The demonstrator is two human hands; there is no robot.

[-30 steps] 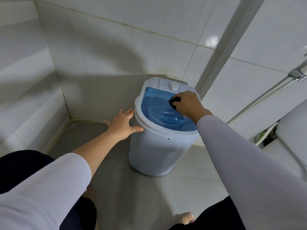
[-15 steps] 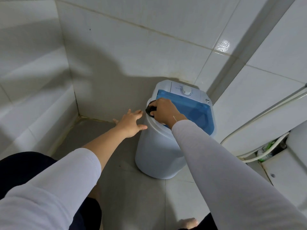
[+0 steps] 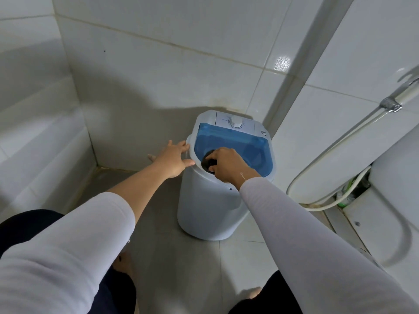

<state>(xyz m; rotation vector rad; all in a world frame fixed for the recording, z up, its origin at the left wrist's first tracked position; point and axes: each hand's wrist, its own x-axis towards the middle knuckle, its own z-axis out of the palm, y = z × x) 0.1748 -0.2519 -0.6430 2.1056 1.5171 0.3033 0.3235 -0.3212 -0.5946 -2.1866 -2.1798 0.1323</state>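
White washer (image 3: 208,211) stood on grey floor (image 3: 181,257) in tiled corner. Top covered by blue lid (image 3: 229,141); dial (image 3: 235,121) set behind lid. Dark pad (image 3: 206,163) held against lid's near-left edge, gripped by curled fingers (image 3: 213,170) of right hand (image 3: 227,165). Left hand (image 3: 172,158) laid against washer's left rim, its fingers straight and spread, nothing held. Hose (image 3: 340,141) hung along wall at right, well apart from washer.
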